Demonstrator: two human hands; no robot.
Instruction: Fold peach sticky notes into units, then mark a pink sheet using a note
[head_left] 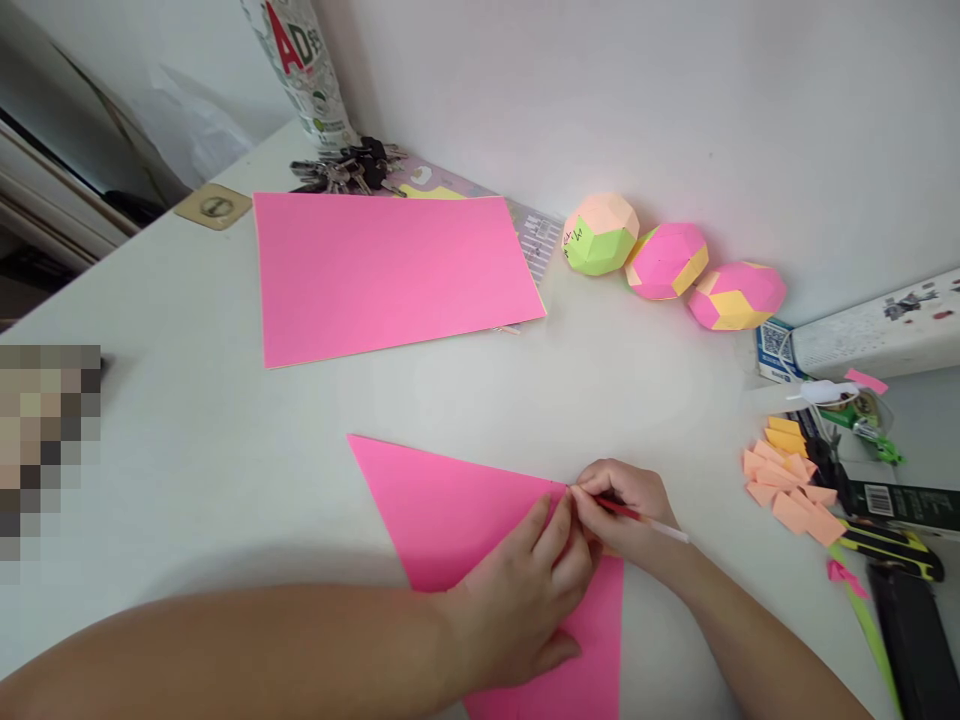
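A pink paper sheet (442, 500) lies at a slant on the table in front of me. My left hand (525, 590) rests on it, fingers stretched toward the upper edge and thumb apart, pressing down. A sliver of yellow-orange paper (611, 551) peeks out by the fingers; the rest of it is hidden. In my right hand (630, 505) a slim red-and-white pen (619, 508) is pinched, its point at the sheet's upper edge beside my left fingertips. The left forearm covers part of the sheet.
Another pink sheet (397, 270) lies farther back, near keys (349, 168) and a bottle (304, 70). Three paper polyhedra (667, 260) line the wall. To the right are peach paper pieces (787, 480), a yellow-black cutter (892, 545) and a black case (915, 640). A pixelated patch (45, 440) covers the left edge.
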